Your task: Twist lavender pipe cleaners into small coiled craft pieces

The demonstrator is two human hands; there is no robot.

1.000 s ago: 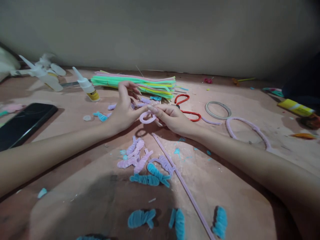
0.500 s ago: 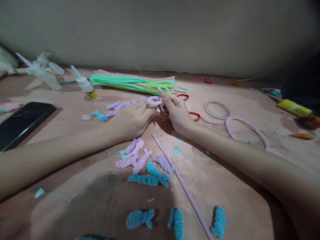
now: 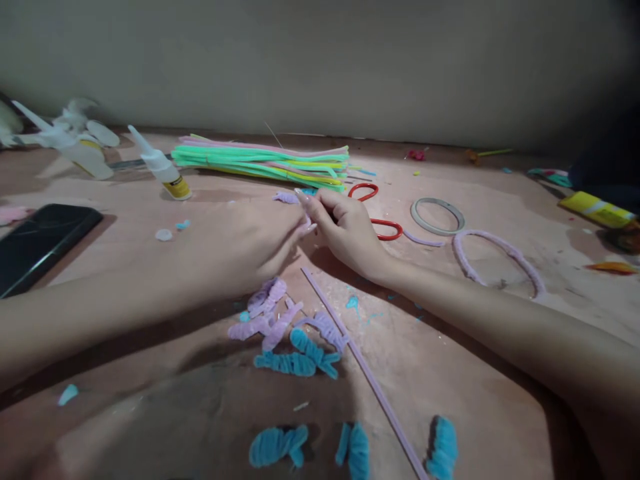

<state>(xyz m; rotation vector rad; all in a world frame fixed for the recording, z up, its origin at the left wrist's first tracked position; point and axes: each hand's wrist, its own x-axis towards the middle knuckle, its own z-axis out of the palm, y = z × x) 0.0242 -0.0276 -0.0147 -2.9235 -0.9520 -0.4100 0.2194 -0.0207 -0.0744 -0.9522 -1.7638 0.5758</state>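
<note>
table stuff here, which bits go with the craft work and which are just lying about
Probably in the work:
- held lilac piece
- pipe cleaner bundle
- wound blue pieces
- red-handled scissors
- yellow-labelled bottle

Probably just lying about:
- phone
- loose blue scrap
- orange scrap

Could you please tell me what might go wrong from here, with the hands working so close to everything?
The red-handled scissors lie right beside the right hand, so a sideways move might knock them.

The left hand hovers close to the wrapped lilac pieces and could brush them out of place.

The small lilac piece between the hands is mostly hidden by fingers, so it might slip or bend unnoticed.
</note>
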